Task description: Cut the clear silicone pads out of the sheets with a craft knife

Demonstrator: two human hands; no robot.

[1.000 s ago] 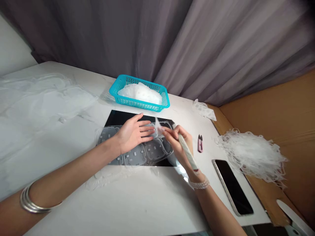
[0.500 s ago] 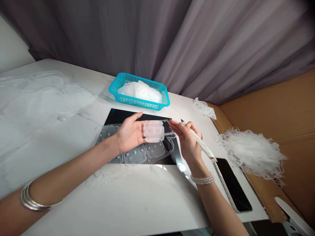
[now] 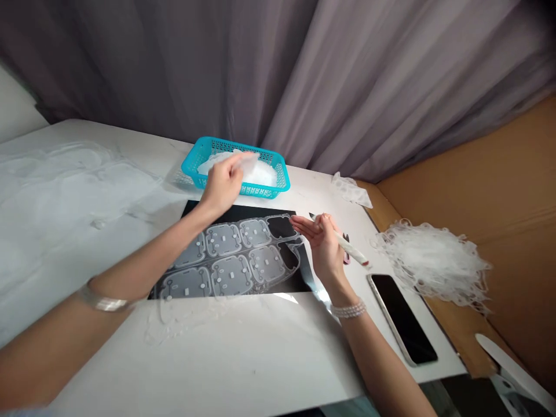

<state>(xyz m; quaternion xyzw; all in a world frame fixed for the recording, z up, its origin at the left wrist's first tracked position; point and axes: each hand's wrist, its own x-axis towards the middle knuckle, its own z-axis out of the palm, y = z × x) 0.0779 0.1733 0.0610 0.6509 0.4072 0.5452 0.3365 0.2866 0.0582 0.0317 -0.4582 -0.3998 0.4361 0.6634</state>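
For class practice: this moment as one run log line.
left hand: holds translucent piece at turquoise basket; right hand: holds pen-like tool; translucent sheet: on black mat

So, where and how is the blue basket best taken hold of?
I would take the blue basket by its right-end rim, coming from the right: that raised edge is uncovered, while the left hand hides part of the front.
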